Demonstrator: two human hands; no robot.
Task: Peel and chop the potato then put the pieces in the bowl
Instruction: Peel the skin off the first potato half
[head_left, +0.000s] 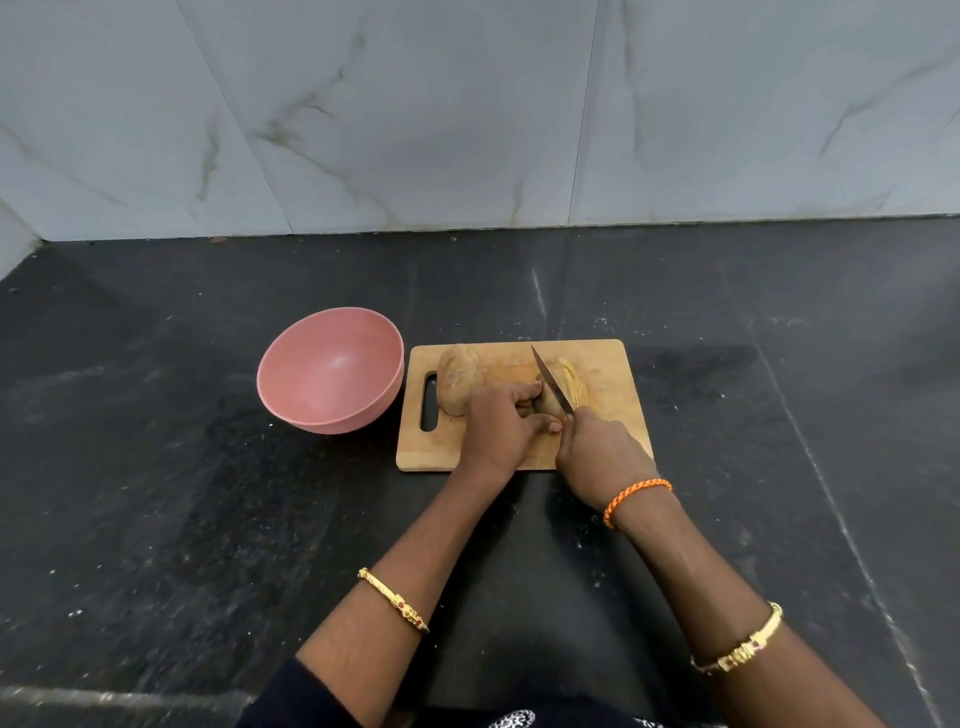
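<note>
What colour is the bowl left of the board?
Pink bowl, clearest in the head view.

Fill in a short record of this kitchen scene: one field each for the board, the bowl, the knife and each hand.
board: wooden cutting board on dark counter, holding potato pieces
bowl: pink bowl, left of board, nothing seen inside
knife: knife blade down in a potato half
left hand: left hand steadies the potato
right hand: right hand grips the knife

Left of the left hand (498, 421), a whole potato (460, 379) and pink bowl (332, 376) obstruct; bench (779, 415) right of the right hand (602, 452) lies open.
</note>
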